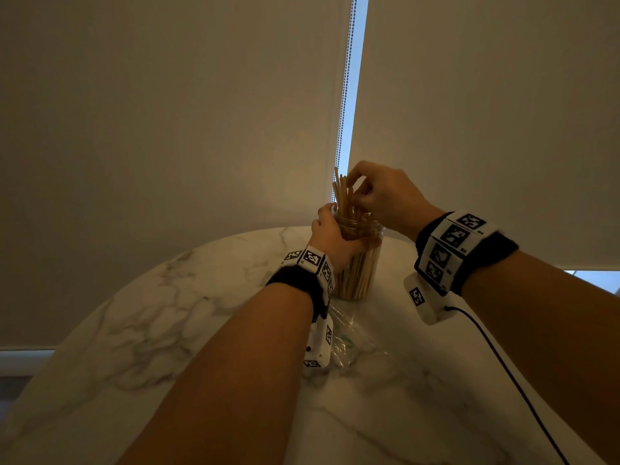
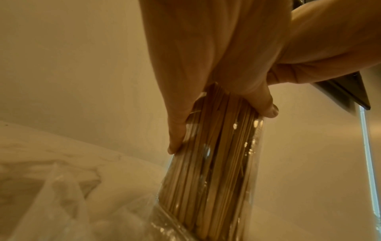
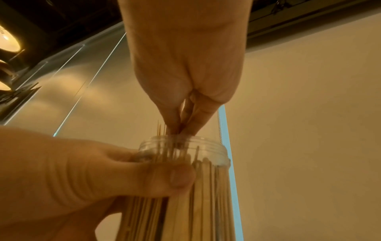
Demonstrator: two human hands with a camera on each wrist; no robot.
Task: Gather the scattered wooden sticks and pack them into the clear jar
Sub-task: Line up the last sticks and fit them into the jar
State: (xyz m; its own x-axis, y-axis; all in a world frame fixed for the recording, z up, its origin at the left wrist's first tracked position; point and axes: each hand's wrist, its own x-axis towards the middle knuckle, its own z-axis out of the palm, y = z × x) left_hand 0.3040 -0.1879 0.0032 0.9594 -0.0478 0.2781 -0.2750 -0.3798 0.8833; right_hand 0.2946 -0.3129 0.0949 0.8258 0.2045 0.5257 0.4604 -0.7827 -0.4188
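Note:
A clear jar (image 1: pixel 360 263) (image 2: pixel 216 171) (image 3: pixel 206 179) stands upright on the marble table (image 1: pixel 167 313), packed with wooden sticks (image 1: pixel 357 276). My left hand (image 1: pixel 330 234) (image 2: pixel 206 89) (image 3: pixel 103 172) grips the jar just under its threaded rim. A bunch of sticks (image 1: pixel 342 193) pokes up out of the mouth. My right hand (image 1: pixel 375 193) (image 3: pixel 183 120) is above the mouth, its fingertips pinching those sticks at the rim.
A crumpled clear plastic bag (image 1: pixel 349 340) (image 2: pixel 62 203) lies on the table just in front of the jar. A black cable (image 1: pixel 503 367) runs from my right wrist toward me. Roller blinds (image 1: pixel 167 112) with a bead chain (image 1: pixel 345 82) hang behind the table.

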